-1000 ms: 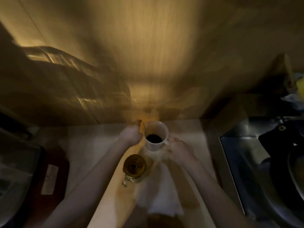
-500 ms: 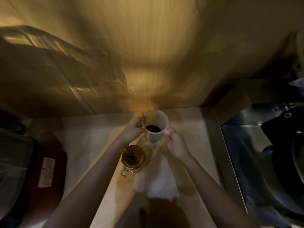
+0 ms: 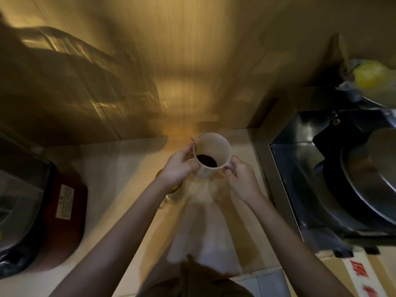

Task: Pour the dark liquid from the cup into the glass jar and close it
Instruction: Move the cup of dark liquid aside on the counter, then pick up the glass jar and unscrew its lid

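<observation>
Hands meet around a white plastic cup (image 3: 212, 156) with a pouring lip, near the back edge of the pale countertop (image 3: 120, 168). The left hand (image 3: 177, 166) wraps its side; the right hand (image 3: 242, 179) is closed on its handle. Dark liquid (image 3: 206, 160) pools inside the cup. Just below the left hand, the glass jar (image 3: 174, 190) with amber contents stands on the countertop, mostly hidden by that wrist. A white cloth (image 3: 203, 228) lies toward the front edge. A dark red appliance (image 3: 64, 215) sits at the left edge, and a metal sink (image 3: 300, 168) holding a dark pan (image 3: 368, 174) adjoins the right edge.
</observation>
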The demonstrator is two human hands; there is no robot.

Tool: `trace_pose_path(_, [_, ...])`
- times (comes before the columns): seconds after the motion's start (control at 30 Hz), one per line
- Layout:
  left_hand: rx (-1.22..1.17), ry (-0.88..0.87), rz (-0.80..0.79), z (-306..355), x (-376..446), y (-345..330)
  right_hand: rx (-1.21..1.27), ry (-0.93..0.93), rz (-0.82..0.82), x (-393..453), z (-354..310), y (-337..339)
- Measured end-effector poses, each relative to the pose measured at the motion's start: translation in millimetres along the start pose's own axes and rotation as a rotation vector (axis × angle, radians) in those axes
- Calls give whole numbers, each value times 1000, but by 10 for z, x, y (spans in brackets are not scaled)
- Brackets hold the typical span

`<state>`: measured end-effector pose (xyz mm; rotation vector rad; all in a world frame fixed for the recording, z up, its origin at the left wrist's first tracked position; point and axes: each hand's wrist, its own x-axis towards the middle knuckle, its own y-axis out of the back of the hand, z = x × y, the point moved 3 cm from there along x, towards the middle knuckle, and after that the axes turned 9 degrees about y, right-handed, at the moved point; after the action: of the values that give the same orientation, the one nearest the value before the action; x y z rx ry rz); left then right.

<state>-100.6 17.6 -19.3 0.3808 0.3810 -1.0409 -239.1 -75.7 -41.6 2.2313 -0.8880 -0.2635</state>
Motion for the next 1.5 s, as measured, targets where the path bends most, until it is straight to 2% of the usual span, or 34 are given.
trace_pose_path(0.17, [-7,-35,-61,-259,-258,-234,-43,-28,-2,-450,114,18])
trace_pose_path(0.4, [-30,19,-155,-747,-522,-504,-94,-113,-59,-1003,332,-107])
trace_pose_path(0.53, [-1,63,-133,-977,-616,-581,-72,-140,-72,-1215,416,-175])
trace_pose_path(0.83, [-10,39,-128,-1191,-735,-651,-37,-191,-106,-1383,459,-230])
trace_pose_path(1.03, [38,57,-111,-1205,-755,-627,-6,-199,-266,-1323,487,-160])
trace_pose_path(1.17, [122,90,-24,-1172,-724,-551,-51,-220,-236,-1192,457,2])
trace_pose_path(1.27, [217,120,21,-1098,-715,-407,-160,-138,-149,-1026,351,101])
trace_pose_path(1.4, [434,12,271,-921,-773,-88,-237,26,-108,-762,96,96])
trace_pose_path(1.5, [460,-119,446,-820,-847,107,-217,112,-169,-579,-109,-27])
